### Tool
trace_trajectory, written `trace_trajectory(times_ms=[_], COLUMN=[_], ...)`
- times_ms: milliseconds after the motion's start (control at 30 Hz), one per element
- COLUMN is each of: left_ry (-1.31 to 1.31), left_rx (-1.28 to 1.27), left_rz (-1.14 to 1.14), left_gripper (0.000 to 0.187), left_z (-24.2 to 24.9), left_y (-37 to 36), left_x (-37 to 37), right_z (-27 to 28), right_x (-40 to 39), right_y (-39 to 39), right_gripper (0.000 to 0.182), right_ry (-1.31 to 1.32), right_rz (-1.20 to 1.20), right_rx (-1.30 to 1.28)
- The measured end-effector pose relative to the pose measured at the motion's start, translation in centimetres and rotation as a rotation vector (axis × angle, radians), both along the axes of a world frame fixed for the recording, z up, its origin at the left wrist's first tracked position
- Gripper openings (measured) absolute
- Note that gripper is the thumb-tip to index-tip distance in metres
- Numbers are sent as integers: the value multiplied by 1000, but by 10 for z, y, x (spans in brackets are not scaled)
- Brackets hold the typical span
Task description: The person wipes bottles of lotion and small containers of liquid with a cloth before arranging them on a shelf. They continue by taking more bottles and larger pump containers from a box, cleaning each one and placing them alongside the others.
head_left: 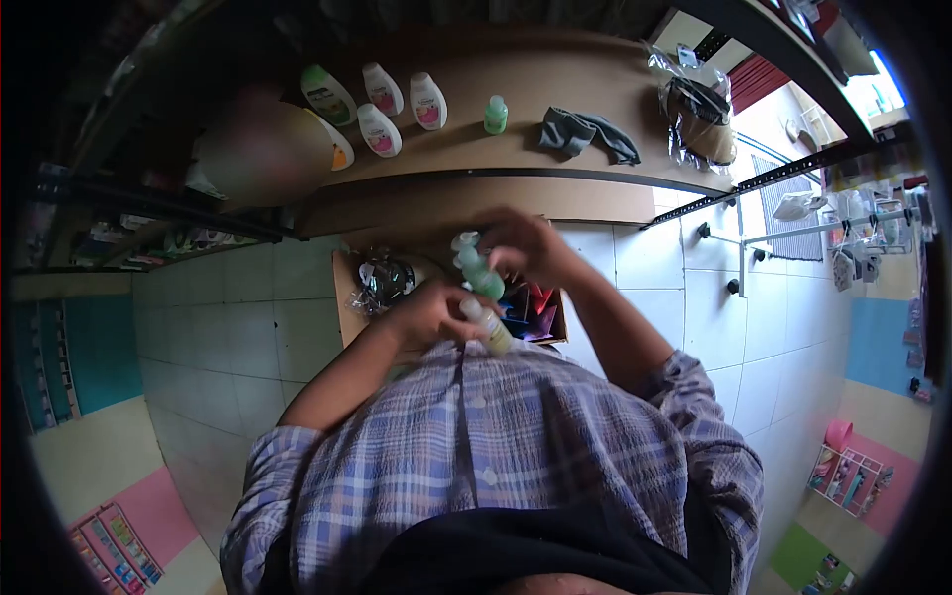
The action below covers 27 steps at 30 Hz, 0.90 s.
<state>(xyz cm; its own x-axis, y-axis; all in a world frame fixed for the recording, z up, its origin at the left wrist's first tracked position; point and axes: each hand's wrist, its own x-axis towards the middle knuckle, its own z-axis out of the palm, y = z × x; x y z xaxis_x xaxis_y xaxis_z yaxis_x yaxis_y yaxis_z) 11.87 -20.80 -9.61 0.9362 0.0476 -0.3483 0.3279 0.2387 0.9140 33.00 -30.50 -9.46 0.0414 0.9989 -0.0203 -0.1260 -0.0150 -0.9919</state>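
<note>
My left hand (436, 312) is closed around a small bottle with a pale yellowish label (486, 325), held close to my shirt. Small green bottles (478, 268) are bunched just above it, between my two hands. My right hand (526, 248) is blurred, its fingers curved at the green bottles; whether it grips one cannot be made out. Beneath both hands is an open cardboard box (354, 322) with a clear-wrapped dark item (384, 281) and red, purple and blue items (535, 309) inside.
On the shelf (555, 84) ahead stand several white bottles (428, 101), a green-capped bottle (327, 95), a small green bottle (496, 115), a grey cloth (587, 134) and a plastic-wrapped item (700, 119). A wheeled rack (744, 260) stands at the right.
</note>
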Motion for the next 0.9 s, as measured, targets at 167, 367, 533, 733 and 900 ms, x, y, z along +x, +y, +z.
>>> trace_trajectory(times_ms=[167, 367, 533, 733, 900], left_ry=[-281, -81, 45, 304, 209], left_rx=[38, 114, 60, -81, -86], left_rz=[181, 345, 641, 773, 741], left_gripper=[33, 36, 32, 39, 40], left_z=[19, 11, -32, -56, -31], left_y=[-7, 4, -1, -17, -20], left_x=[7, -57, -142, -213, -175], right_z=[-12, -58, -85, -7, 138], right_x=[106, 161, 171, 162, 188], right_y=[58, 59, 45, -70, -140], right_gripper=[54, 62, 47, 30, 37], right_ry=[-1305, -1397, -894, 1055, 530], right_rz=[-720, -671, -846, -438, -1158], right_rx=[-102, -393, -248, 407, 691])
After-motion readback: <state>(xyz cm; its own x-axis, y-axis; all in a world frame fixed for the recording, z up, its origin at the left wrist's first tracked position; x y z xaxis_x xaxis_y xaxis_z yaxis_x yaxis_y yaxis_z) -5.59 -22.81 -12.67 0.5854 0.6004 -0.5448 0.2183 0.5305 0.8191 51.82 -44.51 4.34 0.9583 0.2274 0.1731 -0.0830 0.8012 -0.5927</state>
